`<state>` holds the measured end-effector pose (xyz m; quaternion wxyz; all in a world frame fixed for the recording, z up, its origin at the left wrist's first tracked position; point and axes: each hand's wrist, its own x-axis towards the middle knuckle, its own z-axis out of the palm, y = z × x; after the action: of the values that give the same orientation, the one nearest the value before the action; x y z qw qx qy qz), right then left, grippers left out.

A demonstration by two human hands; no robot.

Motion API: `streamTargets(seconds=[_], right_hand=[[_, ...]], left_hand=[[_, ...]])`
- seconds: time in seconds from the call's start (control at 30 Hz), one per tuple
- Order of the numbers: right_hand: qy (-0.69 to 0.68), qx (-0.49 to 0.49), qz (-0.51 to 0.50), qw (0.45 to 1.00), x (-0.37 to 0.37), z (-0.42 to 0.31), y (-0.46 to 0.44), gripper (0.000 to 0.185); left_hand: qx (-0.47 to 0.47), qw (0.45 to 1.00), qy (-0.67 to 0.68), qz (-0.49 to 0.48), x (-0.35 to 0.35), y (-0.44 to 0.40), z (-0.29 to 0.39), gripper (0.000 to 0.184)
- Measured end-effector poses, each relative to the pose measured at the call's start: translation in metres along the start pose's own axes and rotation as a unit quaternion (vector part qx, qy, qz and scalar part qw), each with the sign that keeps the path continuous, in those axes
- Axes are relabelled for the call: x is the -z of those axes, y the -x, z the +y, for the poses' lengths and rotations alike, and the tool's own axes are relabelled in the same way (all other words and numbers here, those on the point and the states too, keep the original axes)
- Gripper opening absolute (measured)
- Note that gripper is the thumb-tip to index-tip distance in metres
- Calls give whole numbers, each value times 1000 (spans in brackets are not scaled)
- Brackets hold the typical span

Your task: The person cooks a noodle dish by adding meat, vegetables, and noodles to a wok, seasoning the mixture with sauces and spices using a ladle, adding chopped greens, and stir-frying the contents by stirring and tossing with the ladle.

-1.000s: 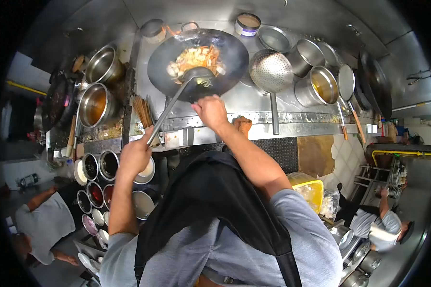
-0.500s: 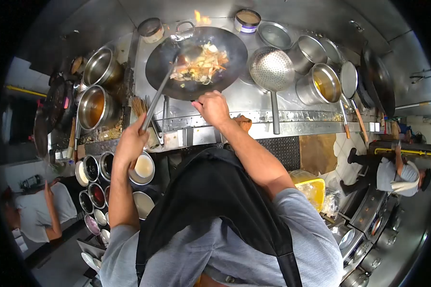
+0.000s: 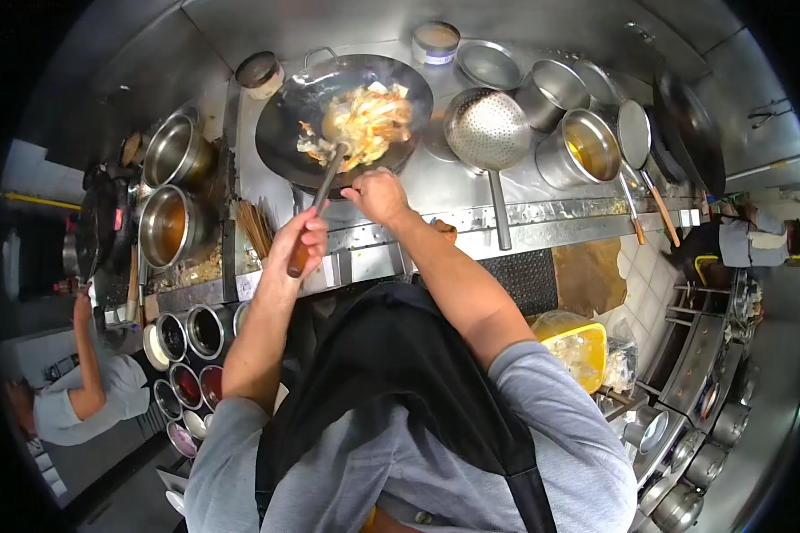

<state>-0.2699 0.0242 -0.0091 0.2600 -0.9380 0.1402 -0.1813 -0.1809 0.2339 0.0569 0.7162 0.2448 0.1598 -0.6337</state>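
Left hand point(image 3: 299, 242) closes round the ladle point(image 3: 331, 175) and right hand point(image 3: 378, 195) clasps the near edge of the wok point(image 3: 284, 129) at eleven o'clock, where too hard a shove might spill food point(image 3: 370, 121) over the rim.

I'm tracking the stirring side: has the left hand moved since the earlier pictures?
Yes, rightward: the left hand was in front of the bristle brush and is now to its right.

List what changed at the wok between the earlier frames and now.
The left hand moved right, closer to the right hand, bringing the ladle with it; the food shifted in the wok. Nothing newly grasped or released. The right hand stayed at the wok's near edge; the strainer stayed put.
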Motion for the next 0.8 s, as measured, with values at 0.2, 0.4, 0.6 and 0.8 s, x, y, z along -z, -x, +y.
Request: streamTargets(seconds=[0.2,0.4,0.6,0.8], right_hand=[[21,-10,-19,1000,-6,9,-2,32],[24,-32,-61,997,10,6,-6,34],[4,-3,-43,999,-11,9,-2,33],[19,-40,-65,997,-7,7,-2,30]], left_hand=[[-16,999,-35,-22,-19,18,-13,36],[-155,763,-598,190,-15,55,-3,63],[-248,578,-729,272,3,9,40,69],[-272,420,-815,290,29,-67,66,70]])
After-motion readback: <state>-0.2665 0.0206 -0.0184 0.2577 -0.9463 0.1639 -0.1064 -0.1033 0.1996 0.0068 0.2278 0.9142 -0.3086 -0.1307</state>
